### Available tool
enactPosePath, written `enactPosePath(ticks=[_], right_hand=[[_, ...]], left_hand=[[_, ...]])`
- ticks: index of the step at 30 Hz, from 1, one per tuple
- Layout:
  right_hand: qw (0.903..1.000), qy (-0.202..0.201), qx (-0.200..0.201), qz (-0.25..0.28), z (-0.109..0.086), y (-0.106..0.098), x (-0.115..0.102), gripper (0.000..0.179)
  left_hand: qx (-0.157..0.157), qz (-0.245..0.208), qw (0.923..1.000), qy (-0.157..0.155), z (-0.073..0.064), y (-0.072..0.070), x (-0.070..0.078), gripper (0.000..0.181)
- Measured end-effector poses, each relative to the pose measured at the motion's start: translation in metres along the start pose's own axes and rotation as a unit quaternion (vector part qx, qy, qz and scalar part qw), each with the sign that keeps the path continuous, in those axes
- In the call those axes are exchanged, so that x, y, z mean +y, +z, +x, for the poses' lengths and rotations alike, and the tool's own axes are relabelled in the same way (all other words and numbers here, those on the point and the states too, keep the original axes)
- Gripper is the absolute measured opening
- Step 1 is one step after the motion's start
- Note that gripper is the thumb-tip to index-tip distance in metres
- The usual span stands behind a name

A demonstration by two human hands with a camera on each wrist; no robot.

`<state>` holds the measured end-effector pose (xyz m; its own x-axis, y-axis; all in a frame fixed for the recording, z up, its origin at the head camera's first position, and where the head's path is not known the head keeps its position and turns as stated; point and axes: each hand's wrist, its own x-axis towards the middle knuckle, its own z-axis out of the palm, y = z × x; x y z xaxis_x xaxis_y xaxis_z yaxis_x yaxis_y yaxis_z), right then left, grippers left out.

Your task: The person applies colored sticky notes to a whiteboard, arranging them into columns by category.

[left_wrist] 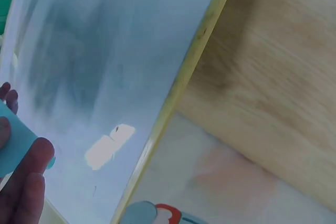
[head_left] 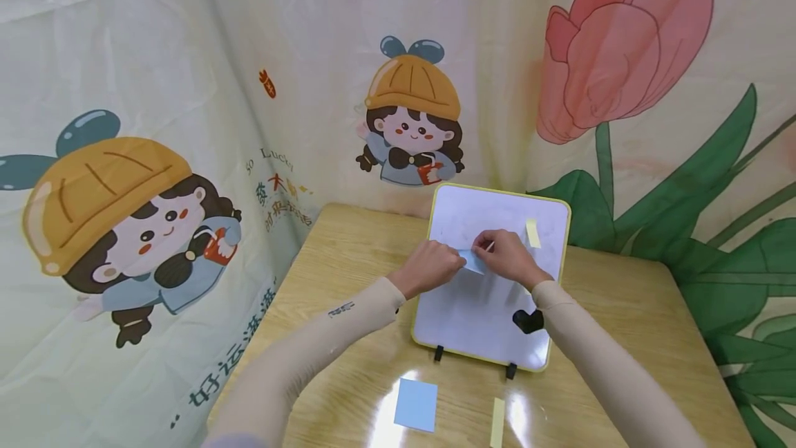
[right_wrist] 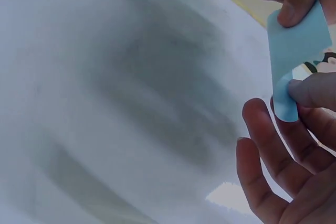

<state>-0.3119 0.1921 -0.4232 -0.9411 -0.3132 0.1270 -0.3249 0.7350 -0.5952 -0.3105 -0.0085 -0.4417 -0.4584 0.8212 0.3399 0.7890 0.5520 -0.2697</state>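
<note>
Both hands hold a light blue sticky note [head_left: 474, 261] in front of an upright whiteboard [head_left: 460, 323] with a yellow rim. My left hand [head_left: 433, 265] pinches its left end, and my right hand [head_left: 506, 254] pinches the other end. In the right wrist view the blue note [right_wrist: 294, 40] looks bent, with a notch in one edge; I cannot tell whether it is torn or folded. There the right hand's [right_wrist: 294, 166] thumb presses on the note while other fingers stretch out. In the left wrist view the left hand [left_wrist: 26, 187] shows only partly.
Another blue sticky note [head_left: 416, 404] lies on the wooden table [head_left: 336, 365] before the board, near a pale yellow strip [head_left: 497, 422]. A second yellow strip [head_left: 533, 234] and a black heart-like piece [head_left: 528, 321] are on the board. Printed curtains [head_left: 311, 33] hang behind.
</note>
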Motion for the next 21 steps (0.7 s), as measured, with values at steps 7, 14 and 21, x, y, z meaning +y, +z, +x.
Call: enactPosePath(ticks=[7, 14, 21], right_hand=[[0.9990, -0.007, 0.032, -0.029, 0.020, -0.017, 0.004, 0.009], [0.9971, -0.005, 0.059, -0.047, 0.030, -0.026, 0.010, 0.013], [0.9948, -0.021, 0.085, -0.051, 0.042, -0.023, 0.017, 0.013]], left_hand=[[-0.014, 0.033, 0.9990, -0.027, 0.028, 0.000, -0.014, 0.024], [-0.007, 0.062, 0.9973, -0.038, 0.041, 0.001, -0.020, 0.023], [-0.013, 0.060, 0.9970, -0.047, 0.047, 0.002, -0.026, 0.016]])
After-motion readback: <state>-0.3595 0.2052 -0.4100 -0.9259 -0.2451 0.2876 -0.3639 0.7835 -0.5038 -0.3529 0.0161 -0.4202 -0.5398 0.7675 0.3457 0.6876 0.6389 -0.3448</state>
